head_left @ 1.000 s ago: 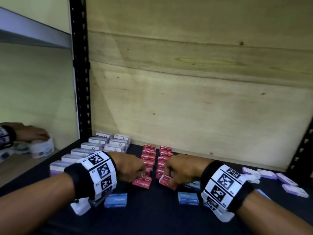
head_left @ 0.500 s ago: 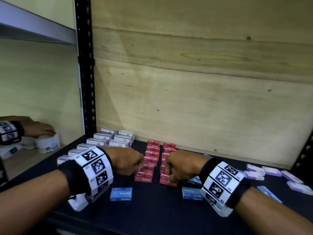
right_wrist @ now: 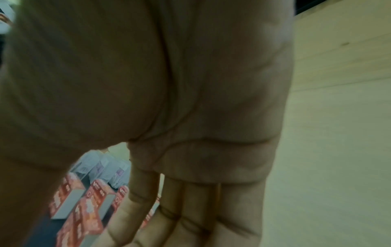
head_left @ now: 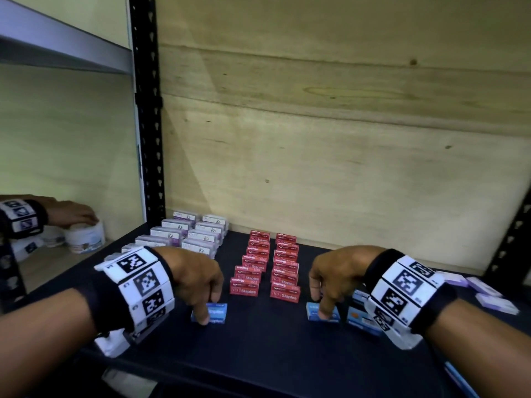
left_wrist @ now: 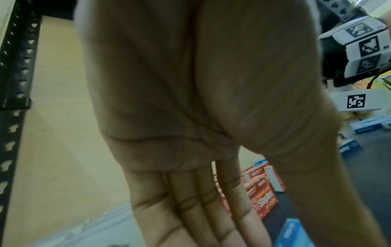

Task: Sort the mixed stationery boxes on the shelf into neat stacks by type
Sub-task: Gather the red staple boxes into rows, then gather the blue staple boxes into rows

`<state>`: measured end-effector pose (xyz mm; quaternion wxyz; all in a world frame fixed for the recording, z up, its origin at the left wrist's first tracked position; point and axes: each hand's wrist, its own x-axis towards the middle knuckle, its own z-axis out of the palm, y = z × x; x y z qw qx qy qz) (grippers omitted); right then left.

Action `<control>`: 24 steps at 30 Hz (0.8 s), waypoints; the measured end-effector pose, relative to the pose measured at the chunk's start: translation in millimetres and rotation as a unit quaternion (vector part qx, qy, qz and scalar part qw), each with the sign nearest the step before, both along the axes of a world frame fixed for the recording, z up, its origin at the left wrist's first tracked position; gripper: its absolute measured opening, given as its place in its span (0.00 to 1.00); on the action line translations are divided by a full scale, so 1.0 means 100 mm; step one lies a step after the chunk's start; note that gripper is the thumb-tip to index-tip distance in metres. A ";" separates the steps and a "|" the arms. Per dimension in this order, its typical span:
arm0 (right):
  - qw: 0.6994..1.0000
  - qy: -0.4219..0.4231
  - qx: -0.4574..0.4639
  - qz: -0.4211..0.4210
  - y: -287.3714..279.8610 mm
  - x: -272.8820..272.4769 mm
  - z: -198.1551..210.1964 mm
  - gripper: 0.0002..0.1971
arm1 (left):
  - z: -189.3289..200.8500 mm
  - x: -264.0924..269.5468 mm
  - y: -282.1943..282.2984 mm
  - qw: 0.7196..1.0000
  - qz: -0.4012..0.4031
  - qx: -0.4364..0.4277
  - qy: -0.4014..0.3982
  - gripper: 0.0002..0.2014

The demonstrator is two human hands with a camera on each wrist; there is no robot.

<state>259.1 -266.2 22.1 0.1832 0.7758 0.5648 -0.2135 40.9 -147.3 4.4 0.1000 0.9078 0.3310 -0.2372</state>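
Two rows of red staples boxes (head_left: 250,271) stand upright mid-shelf, with white-and-purple boxes (head_left: 184,237) lined up behind them at left. My left hand (head_left: 209,310) reaches down over a loose blue staples box (head_left: 217,313) and pinches it between thumb and fingers. The left wrist view shows that blue box (left_wrist: 294,234) between thumb and straight fingers, beside the red boxes (left_wrist: 260,197). To the right, my right hand (head_left: 320,304) pinches another blue staples box (head_left: 330,315). In the right wrist view the palm hides this box; only red boxes (right_wrist: 84,208) show.
More blue boxes (head_left: 359,314) lie under my right wrist and loose purple boxes (head_left: 488,294) at far right. A black upright (head_left: 146,110) borders the dark shelf (head_left: 273,346) on the left. Beyond it another person's hand rests on a white jar (head_left: 83,237).
Both hands let go of the front red boxes, now standing at the row ends. They moved apart and toward me, down onto the two blue boxes.
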 end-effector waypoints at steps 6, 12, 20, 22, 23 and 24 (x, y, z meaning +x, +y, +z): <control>0.999 -0.022 0.033 0.006 -0.10 -0.01 -0.14 0.23 | 0.02 -0.01 -0.08 1.000 -0.009 0.021 0.015 0.17; 0.999 0.000 0.042 0.015 -0.16 0.00 -0.21 0.19 | 0.22 0.02 -0.20 1.000 -0.019 -0.005 -0.006 0.14; 0.994 0.027 0.109 -0.011 -0.38 0.33 0.04 0.18 | 0.48 0.55 -0.27 0.991 -0.092 0.030 -0.090 0.12; 0.990 0.039 0.129 -0.029 -0.41 0.51 0.10 0.17 | 0.52 0.76 -0.27 0.989 -0.113 0.035 -0.090 0.13; 0.989 0.036 0.137 -0.038 -0.42 0.60 0.13 0.17 | 0.53 0.87 -0.27 0.988 -0.121 0.039 -0.092 0.14; 0.988 0.026 0.143 -0.048 -0.43 0.71 0.15 0.18 | 0.54 0.99 -0.26 0.986 -0.127 0.045 -0.093 0.15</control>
